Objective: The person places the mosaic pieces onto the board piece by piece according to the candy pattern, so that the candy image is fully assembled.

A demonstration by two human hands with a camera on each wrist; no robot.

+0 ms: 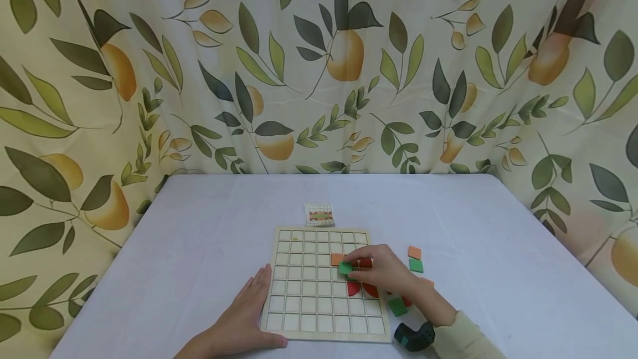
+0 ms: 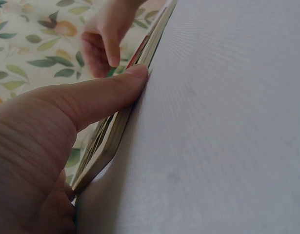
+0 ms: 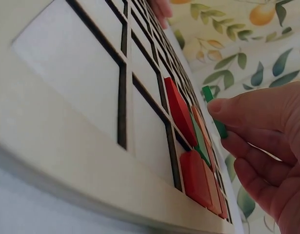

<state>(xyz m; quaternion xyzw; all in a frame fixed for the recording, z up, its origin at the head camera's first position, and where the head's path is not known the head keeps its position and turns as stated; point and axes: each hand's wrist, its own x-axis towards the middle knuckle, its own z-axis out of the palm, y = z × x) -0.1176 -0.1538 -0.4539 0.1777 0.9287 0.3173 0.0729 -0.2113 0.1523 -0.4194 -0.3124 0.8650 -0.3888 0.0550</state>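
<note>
A wooden grid board (image 1: 301, 323) lies on the table. My left hand (image 1: 244, 309) rests against its left side, fingers straight along that edge; its thumb (image 2: 106, 95) touches the front edge in the left wrist view. Between thumb and fingers, my right hand (image 1: 381, 267) pinches a green square tile (image 1: 344, 268), held just above the grid. In the right wrist view this green tile (image 3: 215, 112) stands clear of the board. An orange tile (image 1: 336, 259) and red rounded pieces (image 1: 353, 289) sit in cells on the right half. The right hand partly covers other pieces there.
Behind the board lies a small pattern card (image 1: 319, 215). To the right are loose tiles, among them an orange one (image 1: 414, 252) and green ones (image 1: 416, 265), some partly under the right forearm. A black device (image 1: 415, 337) is on the right wrist. A leaf-patterned curtain (image 1: 319, 126) stands behind.
</note>
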